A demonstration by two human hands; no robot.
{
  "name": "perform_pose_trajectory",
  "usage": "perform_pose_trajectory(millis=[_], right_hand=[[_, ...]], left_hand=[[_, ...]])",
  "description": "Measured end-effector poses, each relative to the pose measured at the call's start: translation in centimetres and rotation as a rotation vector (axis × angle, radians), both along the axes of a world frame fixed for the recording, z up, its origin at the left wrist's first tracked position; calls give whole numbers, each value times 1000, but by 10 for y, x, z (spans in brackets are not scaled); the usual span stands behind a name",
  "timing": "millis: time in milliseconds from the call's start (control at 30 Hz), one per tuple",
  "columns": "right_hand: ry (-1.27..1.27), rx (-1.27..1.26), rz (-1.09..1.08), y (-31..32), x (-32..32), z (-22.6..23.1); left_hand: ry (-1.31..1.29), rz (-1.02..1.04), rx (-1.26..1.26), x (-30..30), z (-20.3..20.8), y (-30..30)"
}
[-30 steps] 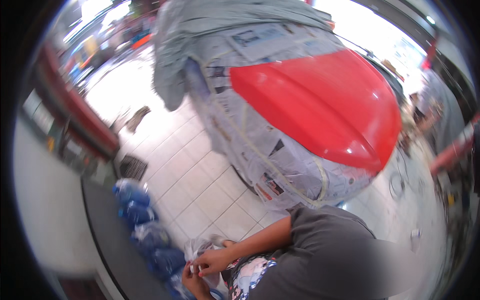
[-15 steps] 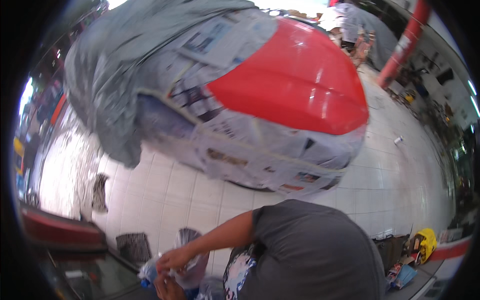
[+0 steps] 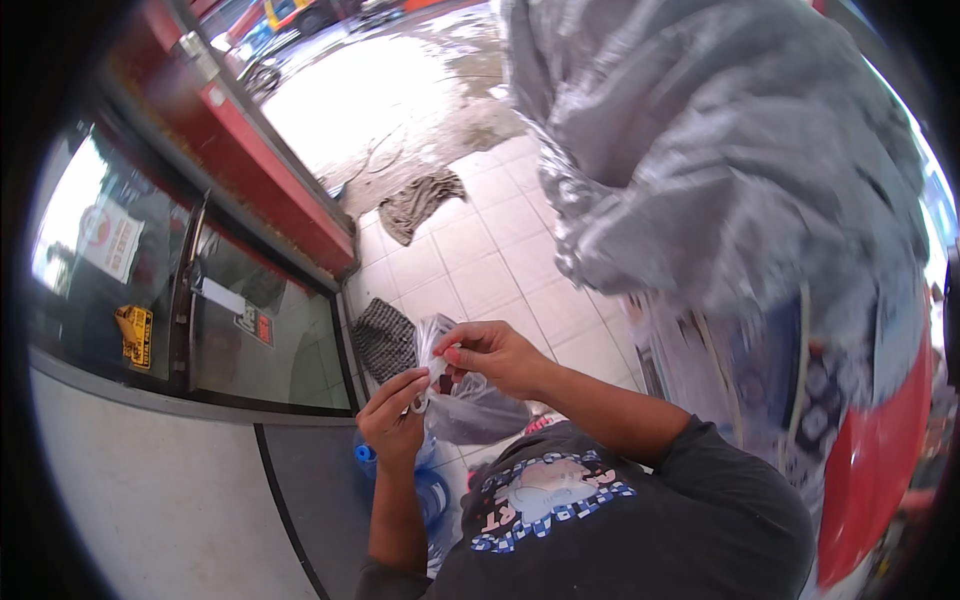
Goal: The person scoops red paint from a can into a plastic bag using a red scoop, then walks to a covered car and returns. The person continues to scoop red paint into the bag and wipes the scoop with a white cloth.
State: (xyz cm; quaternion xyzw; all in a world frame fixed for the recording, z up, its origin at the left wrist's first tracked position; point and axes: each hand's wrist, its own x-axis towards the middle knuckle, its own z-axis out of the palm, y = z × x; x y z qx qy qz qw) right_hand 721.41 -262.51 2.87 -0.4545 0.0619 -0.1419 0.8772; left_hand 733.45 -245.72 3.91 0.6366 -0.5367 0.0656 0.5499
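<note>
My left hand [image 3: 392, 412] and my right hand [image 3: 500, 360] meet in front of my body, both closed with fingertips pinched. They grip the gathered top of a see-through plastic bag [image 3: 480, 415], which hangs below and behind my fingers. A small white ring-like piece [image 3: 420, 402] shows by the left fingers; what it belongs to I cannot make out. Something small and dark red shows between the hands. Beneath my left forearm stand clear blue water jugs [image 3: 432, 497], one with a blue cap [image 3: 366, 454].
To the left is a glass door [image 3: 265, 320] in a red and dark frame. A dark woven mat [image 3: 385, 340] and a crumpled rag [image 3: 420, 203] lie on the white tiled floor [image 3: 500, 285]. At right stands a car under a grey cover [image 3: 720, 160], with a red panel [image 3: 880, 470] showing.
My view has swung left, from the red car hood toward the glass door and the street. Both hands now appear nearer the middle, still together at the plastic bag.
</note>
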Motion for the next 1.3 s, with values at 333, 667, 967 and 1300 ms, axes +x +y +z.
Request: perform_pose_trajectory(millis=[333, 667, 967, 1300], right_hand=[[65, 391, -89, -225, 245, -83], [294, -322, 40, -434, 508, -42], [158, -409, -140, -605, 749, -34], [40, -751, 158, -856, 1070, -34]], left_hand=[[532, 134, -91, 244, -77, -167], [1150, -149, 39, 513, -102, -411], [635, -289, 378, 758, -65, -625], [667, -133, 371, 1039, -78, -839]])
